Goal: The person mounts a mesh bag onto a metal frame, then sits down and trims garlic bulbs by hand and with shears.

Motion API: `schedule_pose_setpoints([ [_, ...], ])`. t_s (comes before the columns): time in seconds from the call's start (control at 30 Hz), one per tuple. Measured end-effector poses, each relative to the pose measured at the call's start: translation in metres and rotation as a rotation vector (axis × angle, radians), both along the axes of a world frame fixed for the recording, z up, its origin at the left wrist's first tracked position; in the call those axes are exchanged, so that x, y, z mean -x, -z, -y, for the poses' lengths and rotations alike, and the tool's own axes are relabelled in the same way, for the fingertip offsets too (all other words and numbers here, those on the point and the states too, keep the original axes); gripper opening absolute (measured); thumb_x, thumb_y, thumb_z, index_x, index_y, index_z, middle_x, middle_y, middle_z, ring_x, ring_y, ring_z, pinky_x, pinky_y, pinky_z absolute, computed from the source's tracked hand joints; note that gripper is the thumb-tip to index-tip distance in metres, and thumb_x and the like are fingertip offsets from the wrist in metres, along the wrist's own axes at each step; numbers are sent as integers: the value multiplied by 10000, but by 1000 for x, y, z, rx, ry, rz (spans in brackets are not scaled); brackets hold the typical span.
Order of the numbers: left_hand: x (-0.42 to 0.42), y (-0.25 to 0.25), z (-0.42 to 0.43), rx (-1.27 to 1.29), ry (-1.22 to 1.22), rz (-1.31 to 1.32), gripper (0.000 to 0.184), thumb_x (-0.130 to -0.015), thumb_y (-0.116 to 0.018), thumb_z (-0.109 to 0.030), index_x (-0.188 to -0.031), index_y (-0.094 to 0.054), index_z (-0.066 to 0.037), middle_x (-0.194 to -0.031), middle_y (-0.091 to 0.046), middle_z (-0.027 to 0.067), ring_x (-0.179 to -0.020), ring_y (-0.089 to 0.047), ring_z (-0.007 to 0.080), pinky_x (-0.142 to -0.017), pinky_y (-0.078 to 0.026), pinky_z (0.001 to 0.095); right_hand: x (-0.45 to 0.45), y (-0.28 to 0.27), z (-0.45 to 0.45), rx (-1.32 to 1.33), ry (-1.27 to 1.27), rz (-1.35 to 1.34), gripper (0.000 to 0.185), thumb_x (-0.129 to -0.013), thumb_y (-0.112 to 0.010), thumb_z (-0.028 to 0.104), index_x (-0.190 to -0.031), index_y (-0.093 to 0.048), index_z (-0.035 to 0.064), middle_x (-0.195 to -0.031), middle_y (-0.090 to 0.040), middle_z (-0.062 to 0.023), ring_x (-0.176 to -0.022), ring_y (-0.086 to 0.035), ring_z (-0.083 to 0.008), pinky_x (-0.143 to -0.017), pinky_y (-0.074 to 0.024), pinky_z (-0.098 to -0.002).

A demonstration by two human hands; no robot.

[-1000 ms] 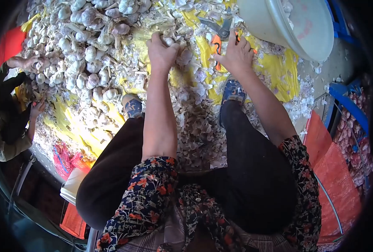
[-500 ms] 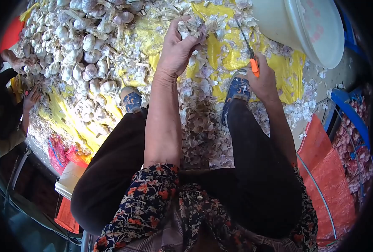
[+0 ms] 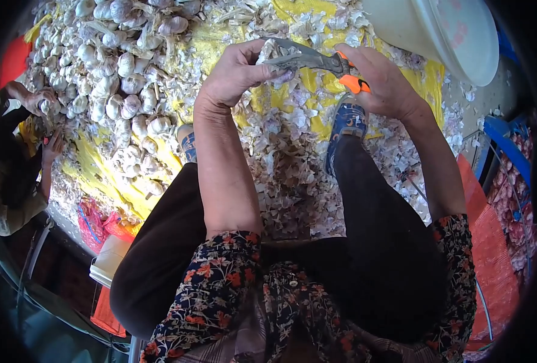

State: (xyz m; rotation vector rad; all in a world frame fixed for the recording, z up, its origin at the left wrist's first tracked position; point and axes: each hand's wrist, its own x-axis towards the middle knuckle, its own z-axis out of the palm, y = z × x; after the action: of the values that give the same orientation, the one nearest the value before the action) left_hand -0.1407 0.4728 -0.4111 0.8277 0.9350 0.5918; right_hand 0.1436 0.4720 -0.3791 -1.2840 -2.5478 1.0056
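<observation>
My left hand [image 3: 235, 75] is closed around a garlic bulb [image 3: 269, 51] with papery, loose skin, partly hidden by fingers and blades. In my right hand [image 3: 384, 83] are shears [image 3: 323, 61] with orange handles and dark grey blades. The blades stand apart and reach to the left hand, one above the bulb and one across its front. Whether they touch the stem I cannot tell. Below both hands, garlic skins [image 3: 286, 157] cover the ground between my shoes.
Heaped garlic bulbs [image 3: 120, 63] lie at upper left on a yellow sheet [image 3: 205, 57]. A large whitish tub [image 3: 395, 27] stands at upper right. Another person's hands [image 3: 43, 101] work at far left. Red sacking [image 3: 489, 260] is beside my right leg, and a small white bucket [image 3: 110, 259] beside my left.
My right hand has brought the shears up and left to the garlic bulb, and the blades have opened. My left hand has shifted slightly left and down with the bulb.
</observation>
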Motion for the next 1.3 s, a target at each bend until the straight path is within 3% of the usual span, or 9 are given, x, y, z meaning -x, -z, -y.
schedule_pose_setpoints([
  [0.2,12,5,-7,-22,92,-53,464,-705,-789,-207,-1088,-642,9,-944,-690,66,-830,-646,114,-766,-509,238,-9,12,0,-26,-51,-72,662,-660,-681,114,-1276,-444,67,-958,-557,-153,-911,-548,-358,-814,-447,-430],
  [0.3,16,4,-10,-11,164,43,465,-706,-786,-184,-1102,-639,10,-982,-683,57,-893,-630,117,-839,-490,265,-11,8,-2,15,-72,-29,681,-655,-702,131,-1282,-442,72,-956,-548,-150,-908,-540,-354,-808,-444,-429],
  [0.53,7,15,-7,-46,256,54,482,-707,-776,-100,-1145,-609,16,-996,-678,59,-898,-635,133,-850,-491,275,-10,6,0,-105,-108,-37,660,-681,-703,119,-1285,-440,67,-936,-542,-143,-884,-536,-344,-784,-440,-432],
  [0.63,7,15,-3,9,172,165,497,-716,-755,-45,-1177,-581,23,-1007,-674,78,-905,-644,154,-864,-499,292,-13,3,4,-73,-125,-34,639,-702,-700,116,-1283,-440,62,-933,-547,-142,-888,-541,-341,-784,-442,-427],
  [0.73,3,18,4,-29,41,250,501,-734,-735,-22,-1199,-556,29,-1011,-671,102,-907,-652,162,-826,-531,301,-14,5,7,-107,-80,-113,629,-717,-699,121,-1287,-441,65,-932,-551,-142,-895,-545,-338,-789,-447,-419],
  [0.8,0,24,10,124,-115,292,494,-747,-740,-68,-1195,-556,28,-997,-674,113,-883,-657,151,-749,-555,278,-16,6,8,2,-29,-28,650,-707,-698,114,-1301,-437,71,-945,-555,-141,-904,-549,-338,-803,-449,-415],
  [1.03,-10,19,3,66,82,214,409,-785,-731,-136,-1150,-601,-7,-860,-671,49,-685,-613,94,-554,-493,216,-11,8,10,-130,-67,48,699,-684,-694,94,-1328,-424,85,-959,-527,-128,-906,-532,-326,-808,-436,-414],
  [1.13,-8,27,3,140,39,361,414,-786,-727,-130,-1159,-595,-6,-873,-670,57,-695,-618,99,-563,-497,217,-11,2,11,-130,-91,36,693,-688,-684,80,-1331,-426,86,-933,-506,-119,-883,-520,-315,-792,-432,-409],
  [1.3,-7,30,7,166,-47,383,396,-802,-703,-111,-1162,-584,5,-899,-666,74,-709,-624,109,-566,-505,220,-17,1,11,-95,-102,110,657,-715,-676,98,-1327,-437,89,-886,-498,-111,-845,-520,-299,-774,-436,-392],
])
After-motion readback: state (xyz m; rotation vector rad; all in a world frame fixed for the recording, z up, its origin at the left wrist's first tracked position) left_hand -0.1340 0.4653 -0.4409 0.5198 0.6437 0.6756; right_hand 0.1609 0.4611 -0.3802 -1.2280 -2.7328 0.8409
